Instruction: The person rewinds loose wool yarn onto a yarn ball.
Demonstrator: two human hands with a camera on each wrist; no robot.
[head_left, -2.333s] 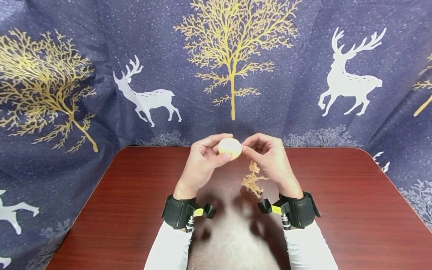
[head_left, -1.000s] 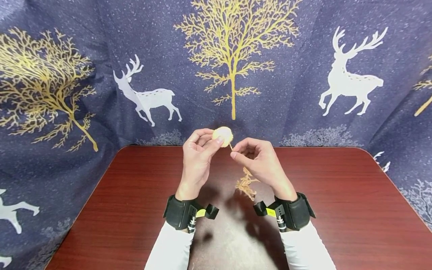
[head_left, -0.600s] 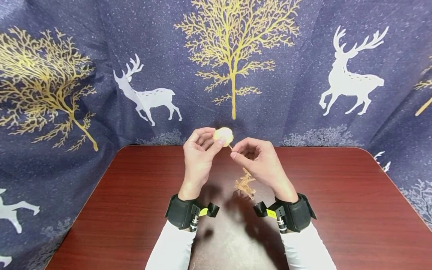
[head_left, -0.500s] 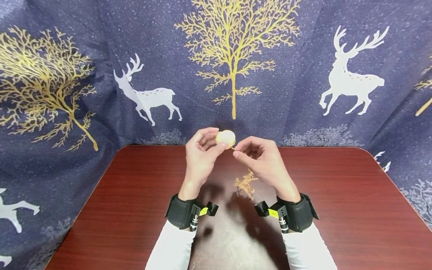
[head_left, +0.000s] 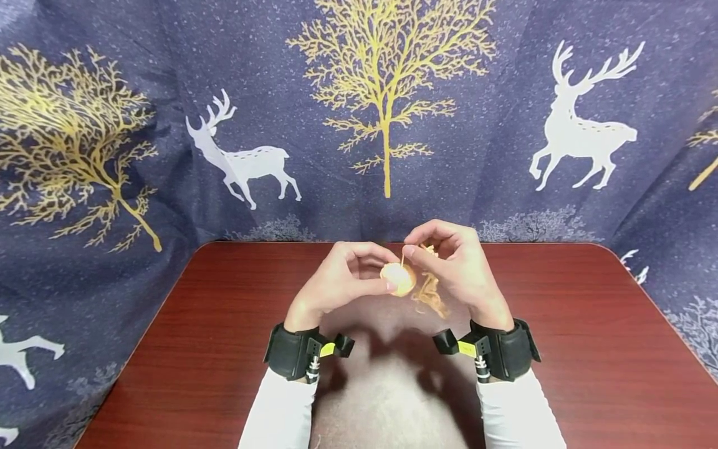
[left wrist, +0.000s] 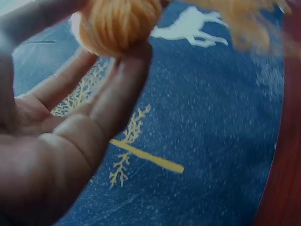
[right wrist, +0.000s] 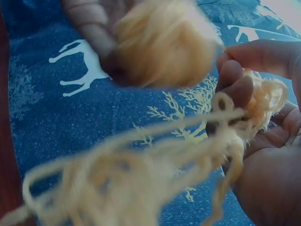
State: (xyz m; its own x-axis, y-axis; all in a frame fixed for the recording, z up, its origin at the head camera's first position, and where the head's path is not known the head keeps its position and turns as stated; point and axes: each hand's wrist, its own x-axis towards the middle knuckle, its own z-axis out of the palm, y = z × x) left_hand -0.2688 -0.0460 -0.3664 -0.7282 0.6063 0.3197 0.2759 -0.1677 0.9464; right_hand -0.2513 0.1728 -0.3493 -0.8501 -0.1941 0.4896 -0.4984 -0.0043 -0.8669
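Observation:
A small ball of orange-yellow yarn (head_left: pixel 397 279) is held between the thumb and fingers of my left hand (head_left: pixel 342 280). Its wound strands show close up as the yarn ball (left wrist: pixel 120 23) in the left wrist view. My right hand (head_left: pixel 457 265) pinches a short strand of yarn (head_left: pixel 402 259) that runs up from the ball. Part of a loose tangle of yarn (right wrist: pixel 265 96) is tucked in the right palm, and the rest of the tangle (head_left: pixel 430 296) dangles below that hand, blurred in the right wrist view.
Both hands are above a red-brown wooden table (head_left: pixel 224 337) with a pale, brightly lit patch (head_left: pixel 387 405) near its front. A dark blue cloth (head_left: pixel 336 187) printed with white deer and golden trees hangs behind it. Each wrist wears a black camera band (head_left: pixel 291 352).
The yarn ball and left hand have come down and to the right. My right hand has shifted right and slightly up, its pinch now above the ball; the dangling tangle moved right with it.

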